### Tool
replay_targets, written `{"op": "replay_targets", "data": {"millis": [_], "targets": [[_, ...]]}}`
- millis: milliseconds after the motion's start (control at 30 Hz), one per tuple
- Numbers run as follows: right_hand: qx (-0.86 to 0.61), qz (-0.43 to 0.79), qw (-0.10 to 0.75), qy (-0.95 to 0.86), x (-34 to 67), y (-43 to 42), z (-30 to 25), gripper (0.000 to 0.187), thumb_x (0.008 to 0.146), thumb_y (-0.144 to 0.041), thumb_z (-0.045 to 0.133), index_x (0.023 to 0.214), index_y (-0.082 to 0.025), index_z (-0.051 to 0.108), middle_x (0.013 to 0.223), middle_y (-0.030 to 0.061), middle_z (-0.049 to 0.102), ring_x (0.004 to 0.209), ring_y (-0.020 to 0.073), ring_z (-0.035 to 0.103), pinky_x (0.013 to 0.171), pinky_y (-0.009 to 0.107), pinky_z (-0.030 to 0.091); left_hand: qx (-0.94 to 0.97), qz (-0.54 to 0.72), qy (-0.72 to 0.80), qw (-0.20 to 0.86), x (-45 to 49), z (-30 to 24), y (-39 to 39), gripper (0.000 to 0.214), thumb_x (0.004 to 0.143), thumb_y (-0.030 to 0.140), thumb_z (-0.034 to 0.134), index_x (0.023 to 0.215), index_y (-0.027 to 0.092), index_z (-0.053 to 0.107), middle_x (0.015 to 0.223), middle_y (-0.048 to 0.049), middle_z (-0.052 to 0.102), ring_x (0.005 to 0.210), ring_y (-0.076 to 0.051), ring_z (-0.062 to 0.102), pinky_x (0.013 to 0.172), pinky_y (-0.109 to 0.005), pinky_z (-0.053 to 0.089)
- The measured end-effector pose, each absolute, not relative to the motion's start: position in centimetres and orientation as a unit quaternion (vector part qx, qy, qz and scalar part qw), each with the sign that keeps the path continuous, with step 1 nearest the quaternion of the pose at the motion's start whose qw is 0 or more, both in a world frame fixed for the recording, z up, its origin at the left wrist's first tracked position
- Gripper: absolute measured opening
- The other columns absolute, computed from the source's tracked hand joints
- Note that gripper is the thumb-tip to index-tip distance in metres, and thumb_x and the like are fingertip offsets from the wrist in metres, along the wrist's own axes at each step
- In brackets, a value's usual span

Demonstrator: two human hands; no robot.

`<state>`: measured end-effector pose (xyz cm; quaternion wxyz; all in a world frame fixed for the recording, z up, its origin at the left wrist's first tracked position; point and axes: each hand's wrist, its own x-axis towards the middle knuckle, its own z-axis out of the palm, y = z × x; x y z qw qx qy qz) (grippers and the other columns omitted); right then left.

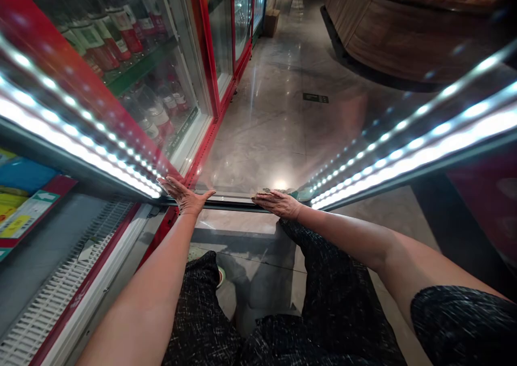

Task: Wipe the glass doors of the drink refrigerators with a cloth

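A glass door [250, 161] with bright LED strips down both sides stands open in front of me. My left hand [186, 195] is at its lower left corner, fingers spread and palm toward the glass. My right hand [278, 202] lies nearly flat along the bottom edge, fingers stretched out to the left. Both hands are close to or touching the dark lower frame [234, 206]; exact contact is hard to make out. A small brownish and greenish patch shows behind the right fingers, perhaps a reflection. No held object is visible in either hand.
On my left is an opened cooler with a white wire shelf [60, 301] and packages [24, 183] above it. Red-framed fridges [216, 48] with bottles [117, 37] line the left side beyond the door. A wooden display counter [388, 37] stands at the far right.
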<state>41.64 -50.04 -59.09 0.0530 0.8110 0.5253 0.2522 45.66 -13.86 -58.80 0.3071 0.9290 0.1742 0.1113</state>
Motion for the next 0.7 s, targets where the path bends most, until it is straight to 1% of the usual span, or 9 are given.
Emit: {"op": "replay_targets", "data": {"millis": [67, 133, 200, 300, 367, 433, 500, 600, 700], "targets": [[0.812, 0.259, 0.058, 0.521, 41.4, -50.8, -57.8, 0.050, 0.100, -0.008, 0.038, 0.143, -0.021, 0.058, 0.155, -0.0078, 0.055, 0.159, 0.0060, 0.016, 0.133, 0.040, -0.011, 0.933, 0.111, 0.176, 0.294, 45.6, -58.6, -14.0, 0.163, 0.054, 0.061, 0.094, 0.160, -0.005, -0.010, 0.165, -0.0402, -0.012, 0.158, -0.043, -0.014, 0.126, -0.064, 0.002], [0.820, 0.261, 0.066, 0.504, 41.0, -51.8, -55.9, 0.049, 0.101, -0.010, 0.041, 0.147, -0.022, 0.054, 0.159, -0.0064, 0.050, 0.160, 0.0075, 0.013, 0.132, 0.044, -0.013, 0.935, 0.107, 0.182, 0.285, 45.4, -58.2, -14.2, 0.161, 0.055, 0.059, 0.094, 0.160, -0.005, -0.009, 0.165, -0.0405, -0.012, 0.158, -0.043, -0.014, 0.126, -0.064, 0.002], [0.831, 0.265, 0.070, 0.483, 40.6, -53.0, -54.4, 0.049, 0.102, -0.013, 0.044, 0.150, -0.024, 0.050, 0.162, -0.0051, 0.047, 0.160, 0.0087, 0.013, 0.131, 0.046, -0.015, 0.934, 0.097, 0.191, 0.287, 45.3, -57.5, -14.7, 0.157, 0.058, 0.055, 0.094, 0.160, -0.004, -0.009, 0.165, -0.0414, -0.010, 0.158, -0.044, -0.010, 0.126, -0.064, 0.002], [0.839, 0.261, 0.053, 0.475, 40.4, -54.5, -54.7, 0.053, 0.102, -0.014, 0.045, 0.154, -0.026, 0.046, 0.161, -0.0043, 0.048, 0.159, 0.0087, 0.020, 0.131, 0.042, -0.014, 0.927, 0.077, 0.206, 0.304, 45.2, -56.3, -15.7, 0.151, 0.063, 0.044, 0.094, 0.160, -0.003, -0.012, 0.164, -0.0427, -0.002, 0.159, -0.043, -0.002, 0.127, -0.062, 0.004], [0.832, 0.247, 0.036, 0.496, 40.4, -55.1, -56.3, 0.056, 0.101, -0.012, 0.043, 0.155, -0.026, 0.043, 0.159, -0.0045, 0.052, 0.156, 0.0066, 0.027, 0.132, 0.034, -0.006, 0.921, 0.064, 0.217, 0.318, 45.4, -55.5, -16.5, 0.148, 0.065, 0.035, 0.093, 0.159, -0.002, -0.016, 0.164, -0.0426, 0.003, 0.160, -0.040, 0.003, 0.128, -0.058, 0.005], [0.823, 0.235, 0.032, 0.516, 40.5, -55.5, -57.9, 0.057, 0.101, -0.012, 0.040, 0.157, -0.025, 0.041, 0.156, -0.0052, 0.055, 0.153, 0.0042, 0.034, 0.132, 0.029, 0.002, 0.914, 0.052, 0.231, 0.331, 45.5, -54.8, -17.1, 0.148, 0.065, 0.028, 0.093, 0.158, -0.002, -0.018, 0.164, -0.0421, 0.005, 0.161, -0.037, 0.004, 0.129, -0.054, 0.004], [0.826, 0.222, 0.040, 0.516, 40.3, -55.8, -58.4, 0.056, 0.103, -0.013, 0.037, 0.157, -0.025, 0.040, 0.154, -0.0063, 0.057, 0.149, 0.0037, 0.041, 0.132, 0.027, 0.002, 0.904, 0.038, 0.249, 0.346, 45.6, -54.2, -17.5, 0.148, 0.065, 0.026, 0.093, 0.158, -0.002, -0.019, 0.165, -0.0414, 0.003, 0.161, -0.035, 0.000, 0.130, -0.050, 0.004], [0.847, 0.211, 0.062, 0.484, 39.5, -56.9, -56.8, 0.054, 0.105, -0.015, 0.038, 0.157, -0.029, 0.040, 0.153, -0.0082, 0.056, 0.146, 0.0071, 0.046, 0.132, 0.032, -0.008, 0.887, 0.023, 0.259, 0.381, 45.5, -53.7, -17.6, 0.148, 0.064, 0.025, 0.092, 0.158, -0.001, -0.019, 0.166, -0.0390, -0.006, 0.160, -0.033, -0.011, 0.130, -0.046, 0.008], [0.870, 0.236, 0.066, 0.428, 38.3, -58.5, -54.7, 0.056, 0.105, -0.016, 0.043, 0.158, -0.033, 0.038, 0.150, -0.0087, 0.060, 0.145, 0.0115, 0.049, 0.131, 0.038, -0.015, 0.877, 0.019, 0.242, 0.414, 45.1, -53.6, -17.2, 0.151, 0.063, 0.027, 0.093, 0.158, 0.002, -0.022, 0.166, -0.0364, -0.014, 0.158, -0.034, -0.022, 0.129, -0.048, 0.005]]}}
